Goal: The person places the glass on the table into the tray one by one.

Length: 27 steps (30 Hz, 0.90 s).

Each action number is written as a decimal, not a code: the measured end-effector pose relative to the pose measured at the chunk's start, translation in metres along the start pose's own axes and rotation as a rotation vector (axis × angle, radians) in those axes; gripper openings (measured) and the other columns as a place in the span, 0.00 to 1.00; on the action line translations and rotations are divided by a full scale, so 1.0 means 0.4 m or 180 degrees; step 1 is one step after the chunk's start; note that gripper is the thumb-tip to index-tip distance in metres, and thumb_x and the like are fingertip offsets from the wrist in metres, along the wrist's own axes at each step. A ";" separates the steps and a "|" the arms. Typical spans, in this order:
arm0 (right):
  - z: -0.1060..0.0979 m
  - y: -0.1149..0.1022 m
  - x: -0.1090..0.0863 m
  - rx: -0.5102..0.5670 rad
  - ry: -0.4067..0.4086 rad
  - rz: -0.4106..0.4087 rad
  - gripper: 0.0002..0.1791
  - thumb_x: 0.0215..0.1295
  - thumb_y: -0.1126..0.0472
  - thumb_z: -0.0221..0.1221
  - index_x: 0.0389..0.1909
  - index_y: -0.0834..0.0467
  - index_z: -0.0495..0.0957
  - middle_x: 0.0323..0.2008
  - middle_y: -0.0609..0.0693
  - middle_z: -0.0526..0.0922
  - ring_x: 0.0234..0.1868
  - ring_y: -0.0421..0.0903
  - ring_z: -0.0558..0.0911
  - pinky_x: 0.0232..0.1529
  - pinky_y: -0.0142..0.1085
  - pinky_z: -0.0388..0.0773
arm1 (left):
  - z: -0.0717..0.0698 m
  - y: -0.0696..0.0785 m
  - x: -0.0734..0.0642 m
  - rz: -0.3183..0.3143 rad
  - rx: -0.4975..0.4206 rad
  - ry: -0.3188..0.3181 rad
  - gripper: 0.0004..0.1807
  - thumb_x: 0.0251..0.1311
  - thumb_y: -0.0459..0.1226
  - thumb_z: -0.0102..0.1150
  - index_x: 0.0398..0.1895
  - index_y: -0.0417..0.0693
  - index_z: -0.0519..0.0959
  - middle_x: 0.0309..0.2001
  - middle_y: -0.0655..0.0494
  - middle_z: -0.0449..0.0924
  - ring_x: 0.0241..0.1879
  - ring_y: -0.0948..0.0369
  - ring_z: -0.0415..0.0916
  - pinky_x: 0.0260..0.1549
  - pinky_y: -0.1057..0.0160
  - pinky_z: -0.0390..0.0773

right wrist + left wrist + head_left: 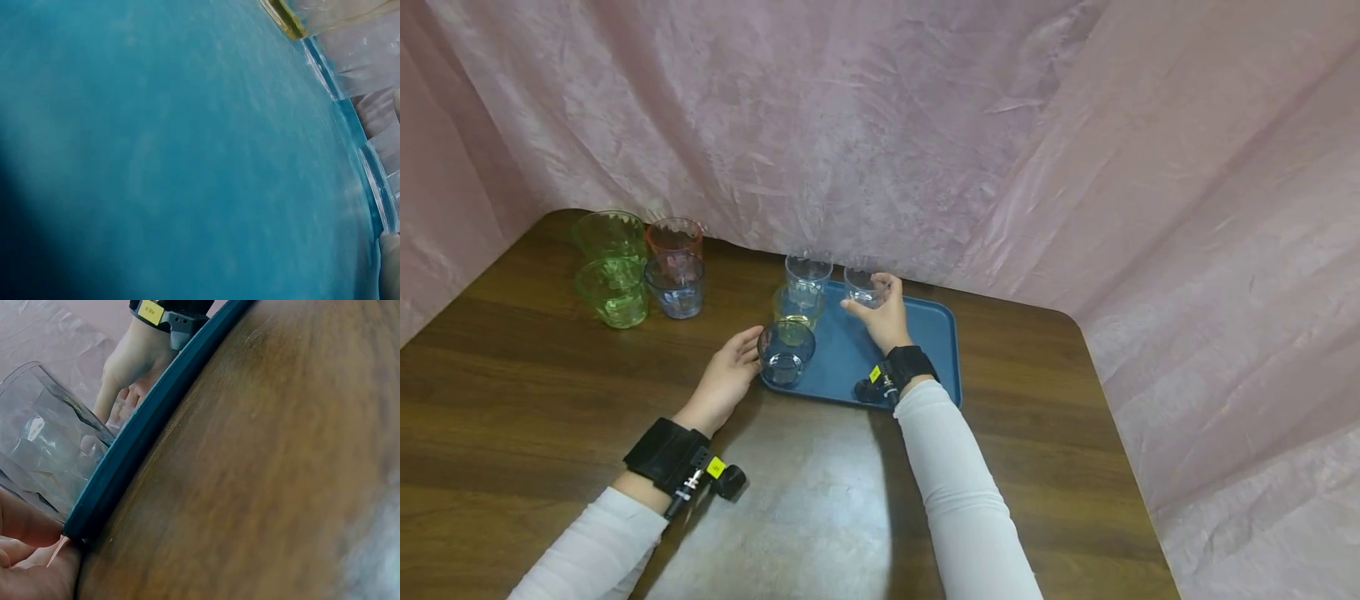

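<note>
Fingers of our right hand grasp a clear glass on the tray; our left hand, at the grey glass, we can't read. Halfway, perhaps — four glasses aboard, four coloured ones on the worktop.

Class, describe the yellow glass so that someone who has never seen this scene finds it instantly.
On the wooden table, find the blue tray. Along its left side, look between the clear glass at the back and the dark glass at the front. The yellow glass is there, set apart by its tint.
</note>
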State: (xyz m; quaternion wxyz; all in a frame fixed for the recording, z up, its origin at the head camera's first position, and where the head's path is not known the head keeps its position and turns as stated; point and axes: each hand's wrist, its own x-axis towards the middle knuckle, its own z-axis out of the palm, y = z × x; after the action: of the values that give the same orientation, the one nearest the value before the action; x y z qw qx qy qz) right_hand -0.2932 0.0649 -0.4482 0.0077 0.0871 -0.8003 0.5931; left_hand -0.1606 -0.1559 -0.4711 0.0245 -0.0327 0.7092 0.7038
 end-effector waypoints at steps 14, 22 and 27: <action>0.023 -0.033 -0.016 0.0073 -0.0115 -0.0023 0.38 0.59 0.64 0.65 0.63 0.65 0.52 0.70 0.62 0.58 0.71 0.56 0.58 0.68 0.51 0.60 | -0.011 0.002 -0.010 0.0048 0.0188 0.0047 0.30 0.66 0.21 0.36 0.72 0.34 0.50 0.71 0.32 0.53 0.70 0.42 0.52 0.68 0.43 0.56; 0.026 -0.047 -0.018 0.0047 -0.0173 0.0047 0.40 0.60 0.64 0.64 0.65 0.66 0.49 0.71 0.63 0.54 0.72 0.55 0.54 0.66 0.50 0.65 | -0.011 0.007 -0.010 0.0074 0.0370 0.0075 0.28 0.66 0.22 0.38 0.70 0.33 0.55 0.70 0.33 0.55 0.68 0.40 0.54 0.67 0.43 0.58; 0.028 -0.047 -0.019 0.0010 -0.0187 0.0012 0.40 0.60 0.64 0.63 0.64 0.66 0.48 0.71 0.64 0.54 0.73 0.55 0.54 0.66 0.51 0.64 | -0.017 0.010 -0.010 -0.0005 0.0510 0.0000 0.25 0.67 0.24 0.40 0.68 0.31 0.59 0.70 0.33 0.57 0.68 0.41 0.56 0.66 0.43 0.58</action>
State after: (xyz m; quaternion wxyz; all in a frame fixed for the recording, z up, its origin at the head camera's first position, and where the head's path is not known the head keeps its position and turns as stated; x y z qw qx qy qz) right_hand -0.2819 0.0500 -0.4347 -0.0171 0.1031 -0.7995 0.5916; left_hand -0.1567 -0.1627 -0.4667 0.0276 -0.0312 0.7632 0.6448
